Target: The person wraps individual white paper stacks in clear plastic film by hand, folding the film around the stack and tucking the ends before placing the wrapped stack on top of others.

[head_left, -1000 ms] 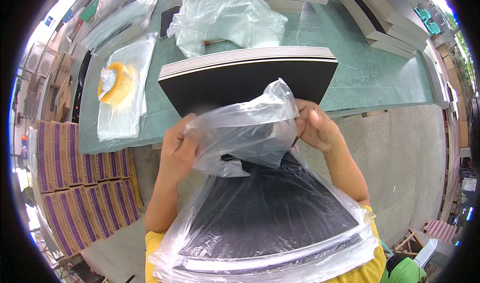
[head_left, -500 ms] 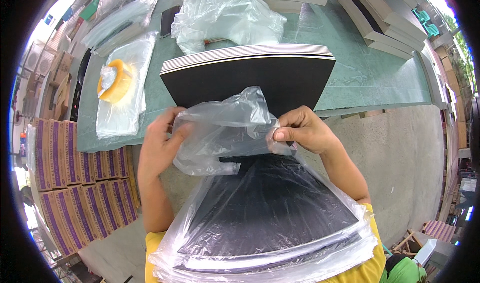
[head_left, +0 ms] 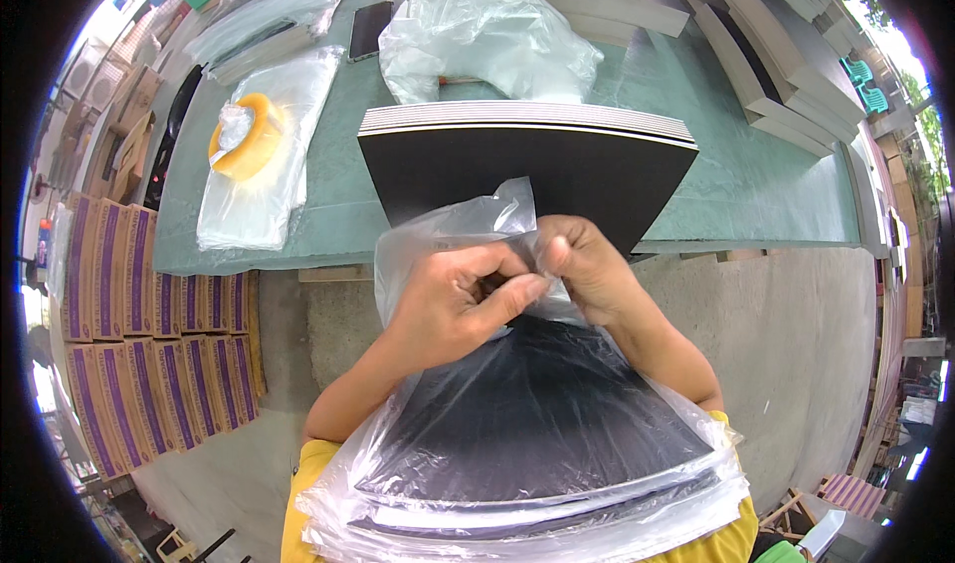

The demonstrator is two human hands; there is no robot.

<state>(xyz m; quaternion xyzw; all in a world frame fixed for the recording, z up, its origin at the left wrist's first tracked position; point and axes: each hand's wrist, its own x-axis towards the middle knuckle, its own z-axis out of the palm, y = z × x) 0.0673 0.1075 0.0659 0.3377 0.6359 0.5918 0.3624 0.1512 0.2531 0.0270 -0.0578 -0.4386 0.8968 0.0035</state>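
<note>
A clear plastic bag (head_left: 428,227) with black boards (head_left: 537,414) inside leans against my body, its loose mouth gathered up in front of me. My left hand (head_left: 463,299) pinches the bag's plastic with thumb and forefinger. Right beside it, fingers almost touching, my right hand (head_left: 587,270) grips the same film; the exact pinch point is partly hidden. Just beyond my hands, a stack of black boards with pale edges (head_left: 527,160) stands at the near edge of the green table (head_left: 756,200).
A crumpled clear plastic heap (head_left: 487,31) lies behind the stack. At left, a yellow tape roll (head_left: 261,137) sits on flat plastic bags (head_left: 244,215), with a dark phone-like slab (head_left: 370,31) farther back. Board stacks (head_left: 766,56) line the far right; cartons (head_left: 159,394) stand low at left.
My left hand has moved right, from the bag's left side to beside my right hand, bunching the plastic. The view has shifted slightly, so the table's things appear farther right.
</note>
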